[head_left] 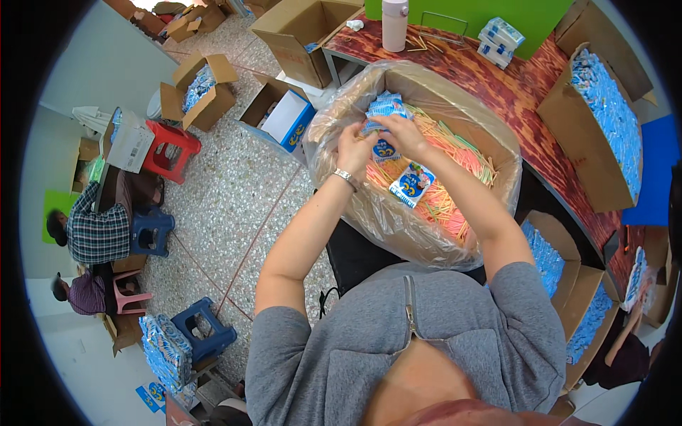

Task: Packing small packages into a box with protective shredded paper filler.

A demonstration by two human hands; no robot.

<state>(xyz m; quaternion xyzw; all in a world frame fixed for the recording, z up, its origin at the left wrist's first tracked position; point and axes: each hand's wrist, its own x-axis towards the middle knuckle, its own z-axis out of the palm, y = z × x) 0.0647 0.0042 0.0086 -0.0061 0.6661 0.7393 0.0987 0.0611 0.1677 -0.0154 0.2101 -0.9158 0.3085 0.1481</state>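
My left hand (354, 150) and my right hand (402, 137) meet over a large plastic-lined carton (346, 197). Their closed fingers pinch the upper part of a small blue-and-white packet (384, 148), which hangs below them; the fingertips partly hide it. Just beyond my hands lie more blue-and-white striped packets (388, 104). Another packet (412, 184), with a blue round print and a cartoon figure, rests nearer to me on the heap. Thin pink, orange, yellow and green sticks (449, 142) fill the carton loosely beneath the packets.
A red-brown table (522, 99) curves behind, bearing a pale pink bottle (395, 25) and stacked white-blue packs (500, 41). Cartons of blue packets (604, 121) stand at right. On the speckled floor are an open box (199, 89), a red stool (170, 150) and blue stools (204, 329). People sit at left.
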